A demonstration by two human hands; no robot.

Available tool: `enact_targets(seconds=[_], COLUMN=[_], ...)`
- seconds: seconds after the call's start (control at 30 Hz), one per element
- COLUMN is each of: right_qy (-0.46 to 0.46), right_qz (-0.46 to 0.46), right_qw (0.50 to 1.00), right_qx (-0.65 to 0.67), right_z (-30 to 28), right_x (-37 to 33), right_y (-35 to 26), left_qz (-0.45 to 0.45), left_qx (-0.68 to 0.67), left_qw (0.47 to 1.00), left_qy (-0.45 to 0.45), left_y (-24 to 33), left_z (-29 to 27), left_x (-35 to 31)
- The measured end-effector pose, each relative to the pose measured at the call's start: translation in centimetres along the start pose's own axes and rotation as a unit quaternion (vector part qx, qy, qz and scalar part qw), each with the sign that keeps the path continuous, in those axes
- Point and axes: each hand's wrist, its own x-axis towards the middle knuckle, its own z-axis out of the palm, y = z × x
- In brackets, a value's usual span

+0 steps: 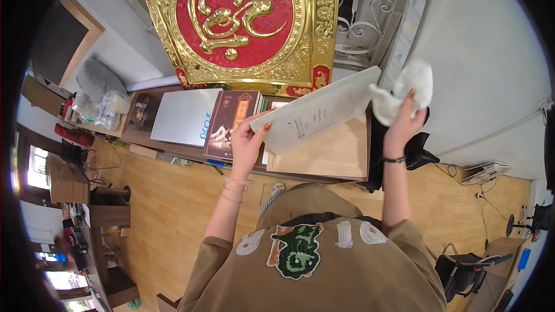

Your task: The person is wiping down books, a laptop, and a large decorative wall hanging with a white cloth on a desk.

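My left hand is closed on the left end of a pale document folder with print on its face. The folder is tilted above a low wooden cabinet, its right end raised. In my right hand is a bunched white cloth, held just off the folder's right end. Beside my left hand, a dark red-brown book lies on the cabinet top. Left of it is a flat white folder with blue handwriting.
A large gold-framed red panel with raised gold lettering leans behind the cabinet. Plastic-wrapped items sit at the far left. A black bag hangs near the cabinet's right end. Cables and a black chair are at the right.
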Motion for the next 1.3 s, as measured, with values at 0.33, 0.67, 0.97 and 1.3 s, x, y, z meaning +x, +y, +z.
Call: enact_targets(seconds=[0.33,0.67,0.97,1.3], right_qy=[-0.557,-0.327,-0.364,-0.314], right_qz=[-0.222,-0.122,-0.085,-0.036], right_qw=[0.767,0.913,0.88,0.911], right_qx=[-0.229,-0.21,-0.294,-0.266], right_z=[8.0,6.4,5.6,4.4], right_x=[-16.6,-15.1,-13.4,-13.6], right_y=[2.0,6.2,6.5,6.2], left_qz=[0.037,0.009,0.012,-0.004], left_qx=[-0.092,-0.092,0.0,-0.006], left_qw=[0.995,0.996,1.0,0.999], left_qy=[0.026,0.003,0.025,0.038], left_y=[-4.1,-4.9,-5.3,-4.6], left_z=[0.5,0.2,-0.8,-0.4], left_x=[3.4,3.7,3.8,3.3])
